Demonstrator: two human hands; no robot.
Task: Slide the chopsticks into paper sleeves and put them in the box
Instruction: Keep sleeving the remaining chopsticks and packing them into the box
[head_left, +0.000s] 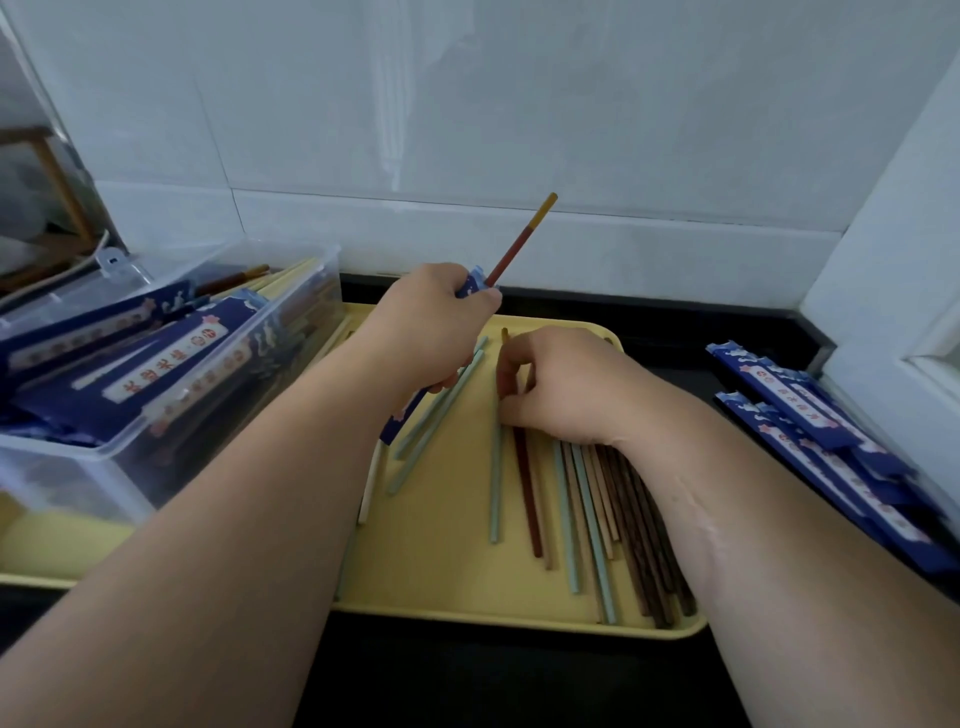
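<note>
Left hand (436, 322) grips paper sleeve (470, 285); slim, perhaps lacquered chopstick (519, 241).

Red chopstick (515, 243) pokes from blue sleeve (470, 286), tilted up — loose chopsticks (587, 499) on tray (441, 577), sleeved pairs (171, 358) in clear box (88, 473).

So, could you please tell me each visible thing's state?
Left-hand grip, holding paper sleeve.
Right-hand grip, pinching one of the loose chopsticks.
Paper sleeve, red chopstick partly inserted.
Clear box, open, holding sleeved chopsticks.
Yellow tray, bearing loose chopsticks.
Spare sleeves, stacked, right of tray.
</note>
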